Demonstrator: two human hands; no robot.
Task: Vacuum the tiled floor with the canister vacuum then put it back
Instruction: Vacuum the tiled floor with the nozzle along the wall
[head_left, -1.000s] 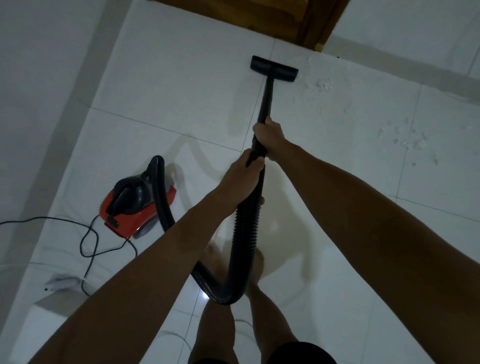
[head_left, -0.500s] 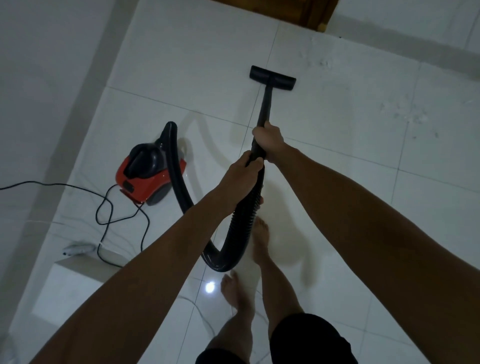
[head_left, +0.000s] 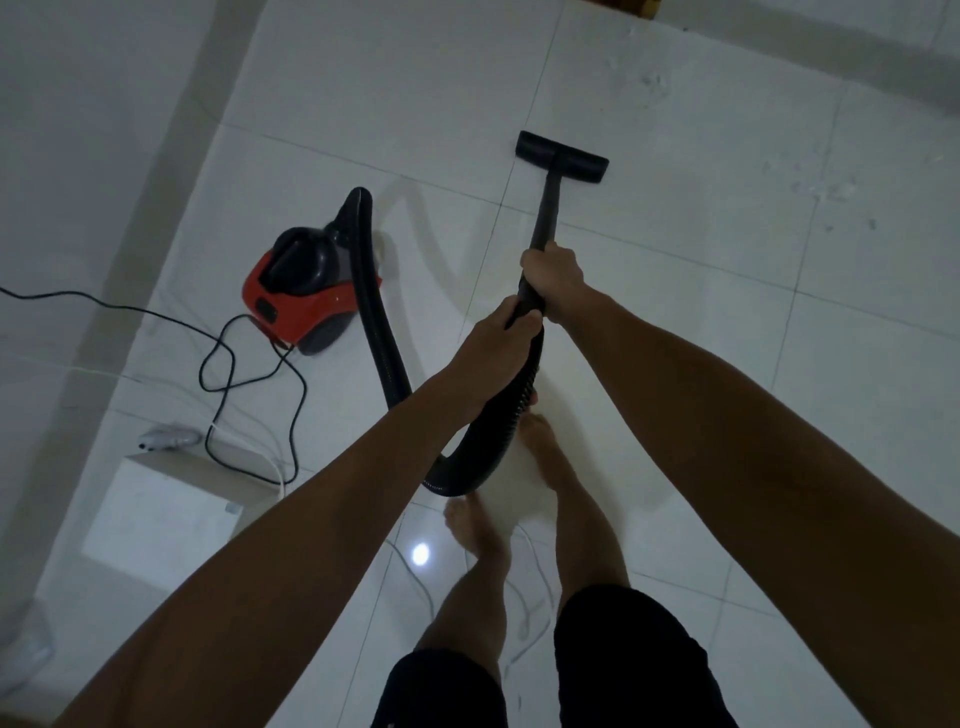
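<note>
A red and black canister vacuum (head_left: 304, 296) sits on the white tiled floor (head_left: 675, 322) to my left. Its black ribbed hose (head_left: 376, 332) loops down past my feet and up into the black wand (head_left: 545, 213). The flat black floor nozzle (head_left: 562, 156) rests on a tile joint ahead of me. My right hand (head_left: 553, 278) grips the wand's lower end. Just behind it, my left hand (head_left: 496, 348) grips the hose where it joins the wand.
A black power cord (head_left: 228, 358) coils on the floor left of the vacuum, running to a white power strip (head_left: 169, 437) beside a low white box (head_left: 171, 504). White crumbs (head_left: 826, 189) lie scattered at far right. My bare feet (head_left: 475, 530) stand below the hose loop.
The nozzle has been drawn back toward me, away from the wooden door frame, which has almost left the view. I have stepped backward, and the canister now lies farther up the frame.
</note>
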